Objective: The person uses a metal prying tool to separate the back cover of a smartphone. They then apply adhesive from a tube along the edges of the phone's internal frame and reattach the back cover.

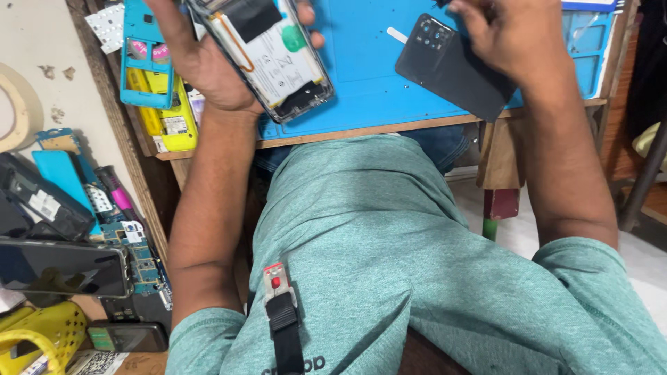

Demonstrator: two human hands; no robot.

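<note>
Left hand [208, 62] gripped an opened phone [267, 55] with its back removed, the white battery and inner parts facing up, tilted above the near edge of a blue mat [368, 76]. Right hand [511, 35] rested at the far end of a dark back cover [451, 66] that lay flat on the mat, fingers curled and touching its upper edge; whether they pinched anything could not be told. The mat covered a wooden worktop [333, 135]. Beside the left hand lay a turquoise phone frame [142, 55] over a yellow case [170, 114]. Lower left, well apart, sat a circuit board [139, 257], a dark phone [62, 267] and a yellow basket [42, 330].
</note>
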